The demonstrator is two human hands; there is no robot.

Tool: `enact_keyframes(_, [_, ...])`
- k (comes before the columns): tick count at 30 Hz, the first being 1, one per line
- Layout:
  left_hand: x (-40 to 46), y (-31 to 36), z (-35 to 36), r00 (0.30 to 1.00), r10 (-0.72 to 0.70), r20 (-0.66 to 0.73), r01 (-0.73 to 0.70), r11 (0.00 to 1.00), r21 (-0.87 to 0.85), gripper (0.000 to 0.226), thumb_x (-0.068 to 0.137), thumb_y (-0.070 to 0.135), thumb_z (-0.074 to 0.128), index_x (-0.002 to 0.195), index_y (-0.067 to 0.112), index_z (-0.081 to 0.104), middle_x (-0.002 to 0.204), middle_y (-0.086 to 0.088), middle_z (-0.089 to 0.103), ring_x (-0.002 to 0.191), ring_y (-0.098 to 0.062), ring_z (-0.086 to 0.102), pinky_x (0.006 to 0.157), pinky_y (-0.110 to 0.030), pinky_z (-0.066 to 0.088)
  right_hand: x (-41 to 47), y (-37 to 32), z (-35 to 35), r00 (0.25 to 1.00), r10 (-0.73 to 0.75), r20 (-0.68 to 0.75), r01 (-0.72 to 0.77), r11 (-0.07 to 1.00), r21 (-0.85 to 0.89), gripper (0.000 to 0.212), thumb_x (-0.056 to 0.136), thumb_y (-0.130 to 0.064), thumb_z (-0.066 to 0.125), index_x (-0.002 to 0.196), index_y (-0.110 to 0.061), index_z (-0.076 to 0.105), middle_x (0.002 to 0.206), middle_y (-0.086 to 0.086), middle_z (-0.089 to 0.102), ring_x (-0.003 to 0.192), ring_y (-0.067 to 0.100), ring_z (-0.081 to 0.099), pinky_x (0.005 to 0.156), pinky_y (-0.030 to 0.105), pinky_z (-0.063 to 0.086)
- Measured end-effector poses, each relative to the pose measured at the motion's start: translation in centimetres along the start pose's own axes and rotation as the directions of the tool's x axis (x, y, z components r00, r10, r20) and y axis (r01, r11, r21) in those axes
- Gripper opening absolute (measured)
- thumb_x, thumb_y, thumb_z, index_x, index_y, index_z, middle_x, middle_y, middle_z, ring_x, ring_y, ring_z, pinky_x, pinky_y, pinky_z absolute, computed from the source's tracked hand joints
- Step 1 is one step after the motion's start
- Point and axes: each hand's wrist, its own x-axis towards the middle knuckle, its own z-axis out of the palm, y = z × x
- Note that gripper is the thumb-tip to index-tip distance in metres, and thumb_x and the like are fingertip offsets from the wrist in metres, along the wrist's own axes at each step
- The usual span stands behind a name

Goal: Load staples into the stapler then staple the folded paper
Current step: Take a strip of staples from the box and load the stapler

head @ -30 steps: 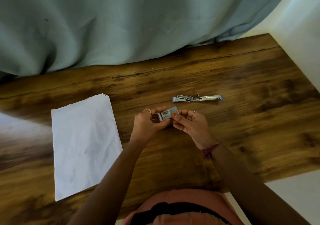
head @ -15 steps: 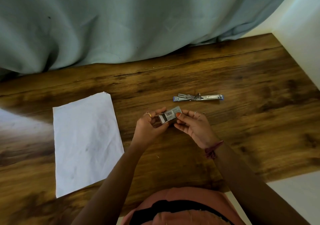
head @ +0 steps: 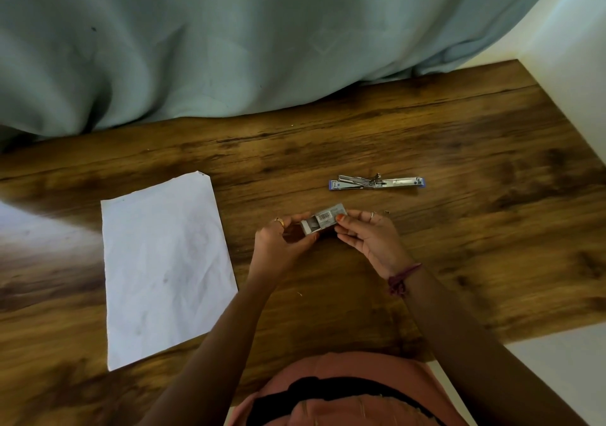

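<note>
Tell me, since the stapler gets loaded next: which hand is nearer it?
Right. The right hand sits just below the stapler; the left hand is below and further left.

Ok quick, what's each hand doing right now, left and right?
Left hand: fingers curled round the open end of the staple box, gripping it.
Right hand: pinching the staple box's other end between thumb and fingers.

Dark wood-grain table [head: 426,130], white paper [head: 164,268] lying left, opened stapler [head: 377,183] farther right
</note>
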Motion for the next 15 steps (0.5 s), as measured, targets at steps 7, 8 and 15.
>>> enact_keyframes(7, [0.1, -1.9, -0.4, 0.994, -0.105, 0.014, 0.103, 0.987, 0.120, 0.041, 0.080, 0.032, 0.074, 0.111, 0.046, 0.052, 0.119, 0.005, 0.059, 0.100, -0.004, 0.055, 0.076, -0.014, 0.046, 0.6, -0.4, -0.6, 0.990, -0.009, -0.138, -0.002, 0.997, -0.075, 0.006, 0.088, -0.010, 0.063, 0.094, -0.010, 0.065, 0.086, 0.007, 0.069, 0.071, 0.013, 0.067, 0.071, 0.029, 0.058])
enact_keyframes(8, [0.1, -2.1, -0.4, 0.993, -0.116, 0.015, 0.113, 0.985, 0.131, 0.041, 0.080, 0.032, 0.074, 0.112, 0.045, 0.052, 0.120, 0.002, 0.058, 0.104, -0.007, 0.055, 0.079, -0.017, 0.047, 0.7, -0.5, -0.7, 0.989, -0.019, -0.148, 0.003, 0.994, -0.108, 0.006, 0.088, -0.011, 0.063, 0.094, -0.011, 0.065, 0.084, 0.005, 0.069, 0.068, 0.012, 0.067, 0.068, 0.028, 0.058])
enact_keyframes(15, [-0.1, -2.5, -0.1, 0.994, -0.103, 0.034, 0.096, 0.981, 0.171, 0.040, 0.079, 0.036, 0.074, 0.115, 0.042, 0.057, 0.116, 0.004, 0.051, 0.102, -0.011, 0.053, 0.085, -0.027, 0.052, 0.9, -1.1, -1.4, 0.993, 0.056, -0.100, -0.090, 0.924, -0.373, 0.008, 0.091, -0.020, 0.060, 0.091, -0.013, 0.065, 0.067, 0.001, 0.070, 0.050, 0.007, 0.063, 0.048, 0.023, 0.053])
